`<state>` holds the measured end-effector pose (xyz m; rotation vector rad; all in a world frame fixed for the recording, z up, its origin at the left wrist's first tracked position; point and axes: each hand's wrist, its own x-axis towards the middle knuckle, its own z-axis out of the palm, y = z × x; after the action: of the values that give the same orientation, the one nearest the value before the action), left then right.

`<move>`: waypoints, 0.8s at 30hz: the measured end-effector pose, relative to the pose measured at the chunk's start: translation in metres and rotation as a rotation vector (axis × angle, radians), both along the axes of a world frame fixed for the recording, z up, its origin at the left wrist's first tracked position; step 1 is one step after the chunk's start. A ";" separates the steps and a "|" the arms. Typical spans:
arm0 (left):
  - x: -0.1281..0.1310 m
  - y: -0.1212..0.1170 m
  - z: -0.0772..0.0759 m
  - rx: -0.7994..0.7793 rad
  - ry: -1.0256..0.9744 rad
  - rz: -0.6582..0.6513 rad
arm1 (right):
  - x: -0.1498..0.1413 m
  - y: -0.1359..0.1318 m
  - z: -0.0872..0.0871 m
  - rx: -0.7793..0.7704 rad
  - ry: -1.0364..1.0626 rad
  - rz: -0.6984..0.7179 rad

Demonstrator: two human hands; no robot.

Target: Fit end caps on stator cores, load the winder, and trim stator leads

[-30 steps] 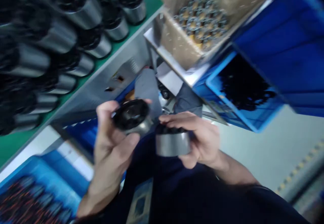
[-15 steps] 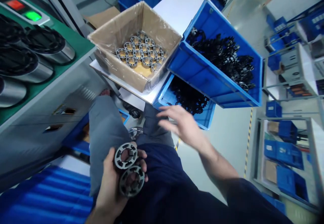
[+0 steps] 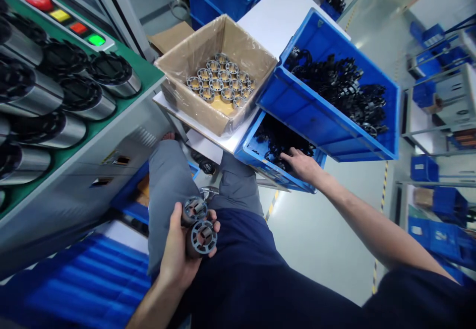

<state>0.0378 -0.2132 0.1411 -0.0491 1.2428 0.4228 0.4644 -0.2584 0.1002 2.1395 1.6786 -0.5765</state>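
Note:
My left hand (image 3: 178,249) is closed around two ring-shaped, slotted metal motor stator cores, held in front of my lap. The upper stator core (image 3: 195,209) touches the lower stator core (image 3: 204,237), and their slotted end faces point up at me. My right hand (image 3: 303,164) reaches into the lower blue bin (image 3: 256,158), its fingers curled down among loose black plastic parts (image 3: 273,143). Its fingertips are partly hidden there, and what they pinch cannot be made out.
A cardboard box (image 3: 197,105) lined with clear film holds several upright stator cores. Beside it, a larger blue bin (image 3: 327,125) of black parts overhangs the lower one. To the left, metal cylinders with black tops (image 3: 115,73) stand on a green bench (image 3: 147,83) near lit buttons (image 3: 95,39).
My right hand has moved right and forward from above my lap into the lower blue bin. My left hand still holds both stator cores, now turned slightly. The view has shifted left.

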 end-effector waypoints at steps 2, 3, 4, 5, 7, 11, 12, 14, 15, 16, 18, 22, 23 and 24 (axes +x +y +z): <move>-0.004 0.000 -0.002 0.078 -0.007 -0.044 | 0.008 -0.007 0.001 0.007 0.063 0.015; -0.006 0.000 -0.004 0.102 -0.011 -0.061 | 0.011 -0.009 0.001 0.019 0.093 0.014; -0.007 0.000 -0.005 0.112 -0.013 -0.071 | 0.014 -0.011 0.001 0.039 0.120 0.005; -0.008 0.001 -0.005 0.118 -0.017 -0.080 | 0.016 -0.013 0.000 0.065 0.143 -0.009; -0.009 0.002 -0.006 0.138 -0.031 -0.104 | 0.017 -0.016 -0.002 0.137 0.177 -0.048; -0.011 0.000 -0.006 0.232 -0.024 -0.145 | 0.013 -0.021 -0.008 0.316 0.208 -0.142; -0.012 0.000 -0.006 0.277 -0.006 -0.134 | 0.011 -0.023 -0.010 0.355 0.211 -0.163; -0.012 0.000 -0.005 0.370 -0.002 -0.117 | 0.007 -0.025 -0.015 0.426 0.211 -0.197; -0.012 0.000 -0.004 0.407 -0.011 -0.117 | 0.006 -0.026 -0.017 0.461 0.207 -0.211; -0.012 0.001 -0.003 0.439 -0.026 -0.126 | 0.004 -0.027 -0.019 0.497 0.203 -0.223; -0.012 0.002 -0.002 0.502 -0.048 -0.152 | 0.000 -0.027 -0.022 0.565 0.200 -0.235; -0.009 0.000 -0.001 0.591 -0.048 -0.183 | -0.008 -0.024 -0.017 0.701 0.215 -0.236; -0.009 -0.002 -0.001 0.607 -0.047 -0.180 | -0.010 -0.022 -0.014 0.737 0.220 -0.239; -0.008 -0.003 -0.002 0.621 -0.053 -0.179 | -0.012 -0.020 -0.011 0.774 0.226 -0.245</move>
<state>0.0294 -0.2161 0.1391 0.5721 1.0103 0.6288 0.4523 -0.2786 0.0893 2.9398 1.9993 -0.2466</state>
